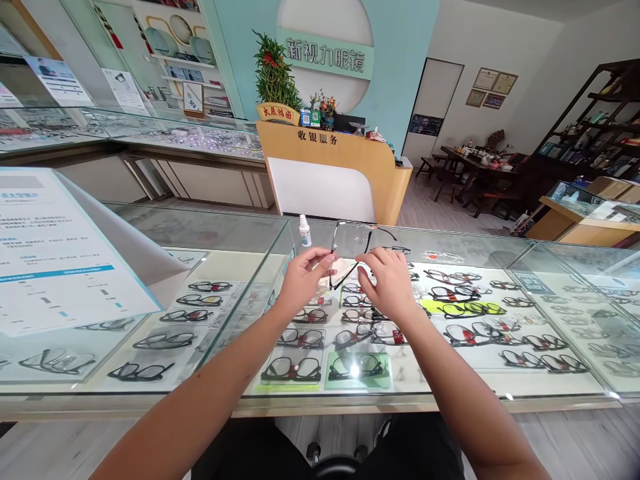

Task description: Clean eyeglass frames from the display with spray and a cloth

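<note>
Flat glass counter point(235, 230), folded white card point(55, 247) blocking frame left; left hand point(306, 275), right hand point(390, 281) pinch thin dark-rimmed eyeglasses point(346, 278); white plastic bottle point(305, 233) near.

Holding black-rimmed glasses point(334, 241) between left hand point(307, 273) and right hand point(389, 281), above a glass-topped table point(350, 405) filled with rows of eyeglasses point(291, 369). Showing a pale cloth point(343, 268) between the hands. Facing a small white bottle point(305, 232) just beyond the left hand, and farther off, a wooden counter point(330, 150) near a leafy plant point(274, 77).
</note>
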